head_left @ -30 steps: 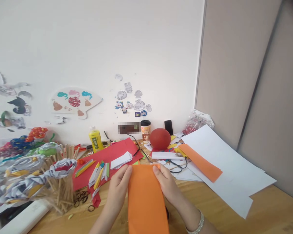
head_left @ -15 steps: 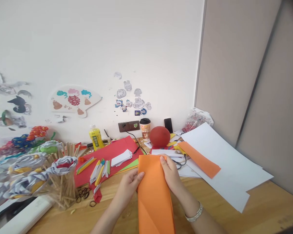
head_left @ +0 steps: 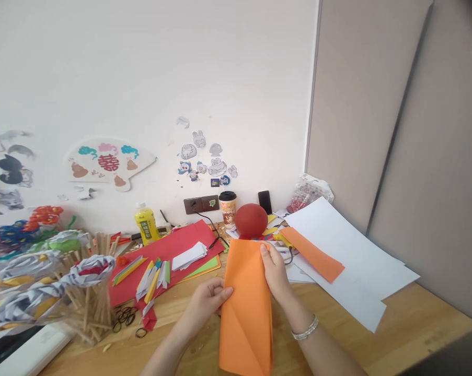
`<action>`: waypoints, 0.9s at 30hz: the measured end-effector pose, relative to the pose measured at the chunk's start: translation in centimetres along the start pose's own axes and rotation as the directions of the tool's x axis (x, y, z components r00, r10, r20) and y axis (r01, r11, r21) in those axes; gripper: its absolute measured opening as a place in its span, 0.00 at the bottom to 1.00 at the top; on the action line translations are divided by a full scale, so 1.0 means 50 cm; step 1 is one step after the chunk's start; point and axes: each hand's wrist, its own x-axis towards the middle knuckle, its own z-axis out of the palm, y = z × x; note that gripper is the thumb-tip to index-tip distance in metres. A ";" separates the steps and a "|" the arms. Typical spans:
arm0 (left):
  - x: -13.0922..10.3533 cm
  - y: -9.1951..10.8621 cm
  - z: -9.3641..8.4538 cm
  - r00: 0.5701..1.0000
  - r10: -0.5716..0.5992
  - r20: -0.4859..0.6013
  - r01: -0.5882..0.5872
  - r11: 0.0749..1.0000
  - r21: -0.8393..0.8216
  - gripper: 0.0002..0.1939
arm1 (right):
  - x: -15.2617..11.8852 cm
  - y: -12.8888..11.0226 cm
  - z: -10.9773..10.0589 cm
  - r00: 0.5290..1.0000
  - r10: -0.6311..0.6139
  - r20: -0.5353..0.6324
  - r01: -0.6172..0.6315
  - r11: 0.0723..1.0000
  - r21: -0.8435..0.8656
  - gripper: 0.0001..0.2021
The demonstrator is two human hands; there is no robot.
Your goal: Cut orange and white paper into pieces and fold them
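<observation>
A folded sheet of orange paper (head_left: pixel 246 297) stands lengthwise between my hands at the front of the wooden table, with a diagonal crease across its lower part. My left hand (head_left: pixel 210 300) pinches its left edge, thumb on the front face. Higher up, my right hand (head_left: pixel 275 269) grips the right edge near the top corner, thumb in front and the other fingers behind the paper. Layers show apart along its lower right edge. Beyond it sit a red balloon (head_left: pixel 251 220) and a lidded paper cup (head_left: pixel 228 210).
Right of my hands, an orange strip (head_left: pixel 316 256) lies on large white sheets (head_left: pixel 349 250). To the left are red paper (head_left: pixel 161 245) with folded coloured strips, black rubber bands (head_left: pixel 125 317), a yellow bottle (head_left: pixel 146 223) and a bundle of wooden sticks (head_left: pixel 90 308). A phone (head_left: pixel 264 202) leans on the wall.
The orange paper has tilted slightly and its top has risen a little, with both hands still gripping it. The whole scene has shifted somewhat left in view.
</observation>
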 end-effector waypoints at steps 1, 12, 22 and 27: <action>0.001 -0.002 -0.001 1.000 -0.007 0.010 0.007 1.000 0.010 0.21 | 0.003 0.001 -0.003 1.000 -0.002 -0.021 0.002 1.000 0.000 0.16; 0.016 -0.025 -0.008 0.998 -0.027 0.057 0.021 0.994 0.109 0.23 | 0.043 0.035 -0.047 0.989 0.012 -0.146 -0.007 0.999 0.036 0.21; -0.012 -0.028 0.008 0.917 -0.110 0.384 0.090 0.994 0.068 0.18 | 0.047 0.057 -0.037 0.998 0.043 -0.044 -0.036 0.989 0.147 0.23; 0.005 -0.044 0.006 0.938 -0.105 0.329 0.084 0.993 0.078 0.18 | 0.050 0.064 -0.040 0.998 0.062 -0.009 -0.059 0.979 0.197 0.24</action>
